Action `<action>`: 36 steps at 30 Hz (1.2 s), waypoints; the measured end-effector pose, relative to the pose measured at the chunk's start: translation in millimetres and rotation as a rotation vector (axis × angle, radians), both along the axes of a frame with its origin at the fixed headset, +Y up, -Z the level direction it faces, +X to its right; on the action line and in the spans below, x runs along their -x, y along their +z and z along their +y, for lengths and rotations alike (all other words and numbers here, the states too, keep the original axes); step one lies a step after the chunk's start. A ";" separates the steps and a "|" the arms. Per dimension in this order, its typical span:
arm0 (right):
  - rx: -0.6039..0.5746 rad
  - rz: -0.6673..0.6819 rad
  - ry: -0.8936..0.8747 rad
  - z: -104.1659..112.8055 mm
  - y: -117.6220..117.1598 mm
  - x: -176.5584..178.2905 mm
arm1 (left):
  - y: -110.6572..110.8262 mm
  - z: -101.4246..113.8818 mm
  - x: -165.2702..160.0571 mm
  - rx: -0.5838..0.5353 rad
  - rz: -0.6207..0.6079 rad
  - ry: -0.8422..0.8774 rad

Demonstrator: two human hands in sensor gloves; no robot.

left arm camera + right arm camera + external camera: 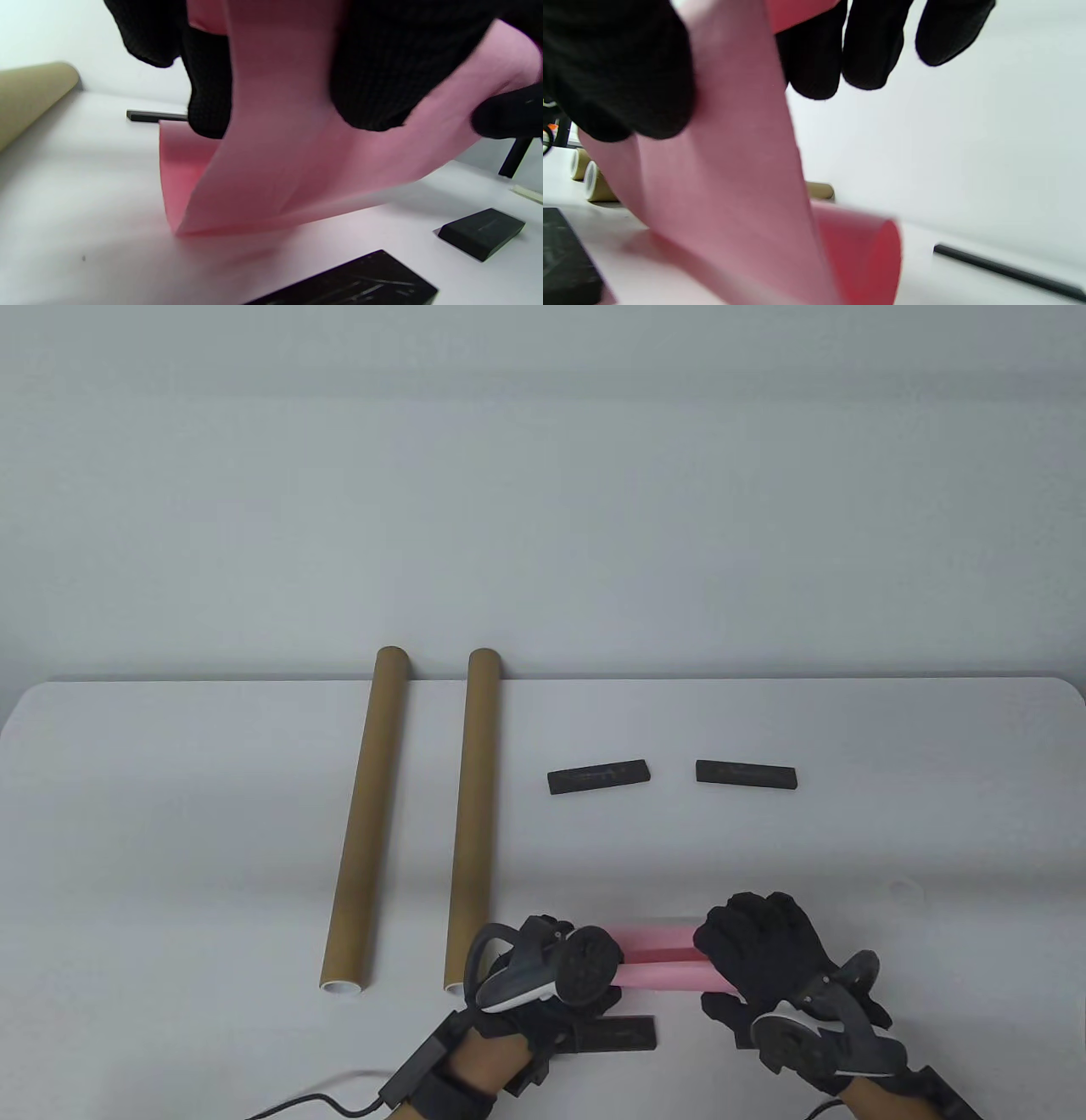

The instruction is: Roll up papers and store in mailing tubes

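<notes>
A pink paper [657, 959] lies loosely curled between my two hands near the table's front edge. My left hand [556, 963] grips its left end; in the left wrist view the gloved fingers [373, 80] wrap over the paper [275, 169]. My right hand [759, 954] grips its right end; in the right wrist view the thumb [615, 72] presses the paper [734, 190], whose curled end stands open. Two brown mailing tubes [365, 823] [473, 819] lie side by side to the left, their open ends facing me.
Two black bar weights [599, 776] [746, 774] lie at mid-table behind the paper. Another black weight [619, 1033] lies just in front of my left hand, and one more [481, 232] shows in the left wrist view. The table's rounded far edge runs behind the tubes.
</notes>
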State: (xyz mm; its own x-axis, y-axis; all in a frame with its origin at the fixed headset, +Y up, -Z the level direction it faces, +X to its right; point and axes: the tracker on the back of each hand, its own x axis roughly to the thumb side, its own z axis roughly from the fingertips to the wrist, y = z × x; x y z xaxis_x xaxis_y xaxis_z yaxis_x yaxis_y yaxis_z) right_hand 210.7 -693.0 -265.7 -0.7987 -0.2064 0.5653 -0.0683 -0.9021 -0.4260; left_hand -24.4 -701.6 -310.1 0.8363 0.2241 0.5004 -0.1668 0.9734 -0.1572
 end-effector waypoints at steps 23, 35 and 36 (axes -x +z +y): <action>0.145 0.001 -0.050 2.4 -7.7 -9.4 | 7.9 -1.2 -7.6 -0.178 -0.010 -0.100; 0.391 -0.032 -0.257 3.3 -19.2 -16.1 | 29.8 9.2 -15.6 -0.584 -0.066 -0.285; 0.446 -0.026 -0.304 2.3 -21.3 -17.3 | 30.2 9.0 -16.1 -0.581 -0.071 -0.280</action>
